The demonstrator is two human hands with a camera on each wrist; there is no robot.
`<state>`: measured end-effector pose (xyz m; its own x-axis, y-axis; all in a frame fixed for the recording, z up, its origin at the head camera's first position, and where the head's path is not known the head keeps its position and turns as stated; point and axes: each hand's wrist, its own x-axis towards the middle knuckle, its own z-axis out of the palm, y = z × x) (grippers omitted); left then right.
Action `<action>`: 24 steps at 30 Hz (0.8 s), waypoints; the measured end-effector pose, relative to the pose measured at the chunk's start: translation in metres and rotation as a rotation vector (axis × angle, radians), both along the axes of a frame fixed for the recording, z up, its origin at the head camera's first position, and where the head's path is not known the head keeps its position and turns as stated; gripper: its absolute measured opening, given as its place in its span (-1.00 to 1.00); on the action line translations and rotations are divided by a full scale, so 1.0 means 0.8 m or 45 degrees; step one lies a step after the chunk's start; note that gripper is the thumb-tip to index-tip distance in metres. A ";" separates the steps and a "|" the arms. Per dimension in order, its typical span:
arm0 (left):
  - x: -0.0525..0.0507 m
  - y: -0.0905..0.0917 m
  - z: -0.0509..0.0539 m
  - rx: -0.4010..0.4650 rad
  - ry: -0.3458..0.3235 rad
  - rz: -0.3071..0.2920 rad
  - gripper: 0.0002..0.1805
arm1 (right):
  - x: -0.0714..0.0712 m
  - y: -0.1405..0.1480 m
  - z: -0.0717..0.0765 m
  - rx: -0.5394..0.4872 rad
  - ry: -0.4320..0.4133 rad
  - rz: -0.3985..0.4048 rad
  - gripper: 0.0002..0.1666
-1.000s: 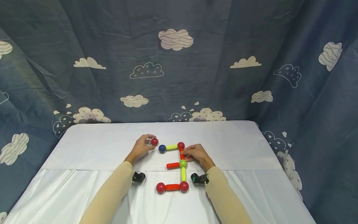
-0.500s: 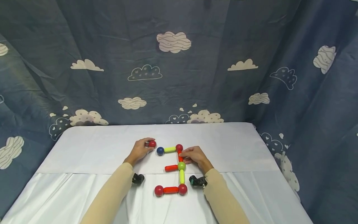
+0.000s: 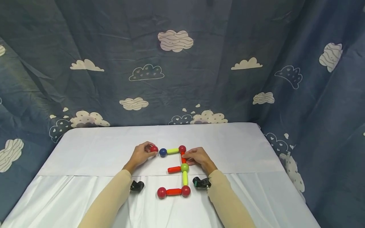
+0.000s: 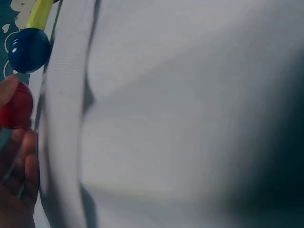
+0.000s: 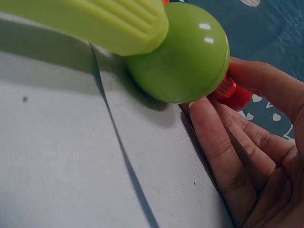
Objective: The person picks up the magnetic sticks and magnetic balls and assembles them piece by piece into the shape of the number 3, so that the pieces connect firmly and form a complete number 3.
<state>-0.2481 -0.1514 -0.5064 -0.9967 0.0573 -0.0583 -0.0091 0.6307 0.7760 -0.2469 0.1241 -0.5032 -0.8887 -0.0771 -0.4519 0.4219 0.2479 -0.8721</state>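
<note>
A red ball [image 3: 154,148] is pinched between the thumb and fingers of my left hand [image 3: 140,154], just left of a blue ball [image 3: 163,152] and apart from it. The blue ball ends a joined figure of rods and balls: a yellow-green rod [image 3: 172,151], a red corner ball [image 3: 182,148], then a red rod [image 3: 183,157] down to a green ball [image 3: 184,167]. My right hand [image 3: 198,157] grips that red rod from the right. In the right wrist view the green ball [image 5: 183,52] partly hides the rod. The left wrist view shows the held red ball [image 4: 16,107] close to the blue one.
From the green ball a red rod [image 3: 174,169] points left with a free end. A yellow-green rod [image 3: 185,178] runs down to another red ball [image 3: 186,191], joined by a red rod to one more ball [image 3: 161,193]. White cloth [image 3: 94,152] covers the table; a cloud-print curtain hangs behind.
My left hand with the red ball has come down slightly, to about the blue ball's level. The right hand keeps its grip on the red rod. The head view has shifted a little.
</note>
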 end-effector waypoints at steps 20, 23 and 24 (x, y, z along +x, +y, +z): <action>0.068 0.005 0.017 0.063 0.003 -0.242 -0.67 | -0.006 0.005 0.000 -0.020 0.001 0.038 -0.73; 0.070 0.009 0.016 0.047 0.014 -0.281 -0.66 | -0.006 0.004 -0.002 -0.020 -0.004 0.040 -0.71; 0.070 0.010 0.014 0.044 0.015 -0.290 -0.66 | -0.006 0.003 -0.003 -0.022 -0.007 0.038 -0.71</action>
